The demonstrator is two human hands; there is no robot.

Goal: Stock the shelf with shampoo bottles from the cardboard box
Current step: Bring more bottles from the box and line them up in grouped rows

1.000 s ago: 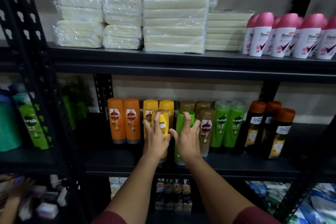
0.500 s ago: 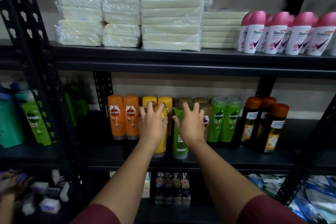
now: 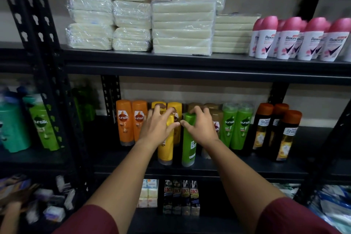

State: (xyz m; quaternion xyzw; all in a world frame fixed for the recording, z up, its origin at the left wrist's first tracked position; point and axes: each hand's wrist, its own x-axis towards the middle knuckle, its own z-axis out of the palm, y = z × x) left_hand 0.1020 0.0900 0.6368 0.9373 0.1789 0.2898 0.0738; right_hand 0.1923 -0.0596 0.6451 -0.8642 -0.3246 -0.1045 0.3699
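Yellow bottle | left hand still atop | green bottle pushed back

Middle shelf, left to right: two Sunsilk bottles, paired rows behind, then three dark-bodied bottles at far right. Two front bottles stand side by side at the shelf's front edge, ahead of the back rows. Left hand on the left one's top, right hand on the right one's; thumbs nearly touching. Upper shelf: wrapped stacks left and centre, Rexona roll-ons right. Lower shelf: Zact boxes under the hands. Adjacent bay at left holds another Sunsilk bottle.
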